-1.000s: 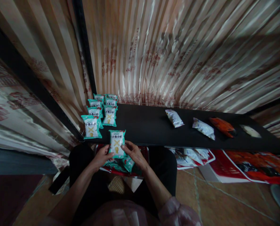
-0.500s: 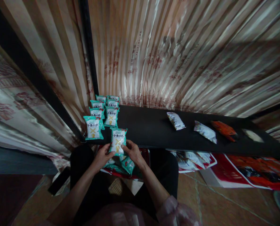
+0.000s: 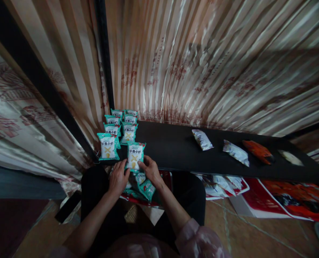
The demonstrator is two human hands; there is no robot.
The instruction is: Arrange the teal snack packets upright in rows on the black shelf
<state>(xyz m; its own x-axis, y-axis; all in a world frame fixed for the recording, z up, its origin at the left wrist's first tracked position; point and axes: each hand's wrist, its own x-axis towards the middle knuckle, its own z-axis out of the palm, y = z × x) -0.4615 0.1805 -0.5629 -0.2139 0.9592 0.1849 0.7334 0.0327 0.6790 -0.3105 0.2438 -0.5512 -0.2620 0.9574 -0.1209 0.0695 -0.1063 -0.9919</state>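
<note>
Holding a snack bag (image 3: 135, 156) by its lower sides, left hand (image 3: 119, 177) and right hand (image 3: 151, 171) meet near the front edge of the shelf (image 3: 170, 145); matching bags (image 3: 108, 147) line its left end.

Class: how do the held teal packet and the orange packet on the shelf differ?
The teal packet is held in the right hand; the orange packet lies on the shelf. The teal packet's front is largely white; the orange packet has a dark end. Both are packets.
</note>
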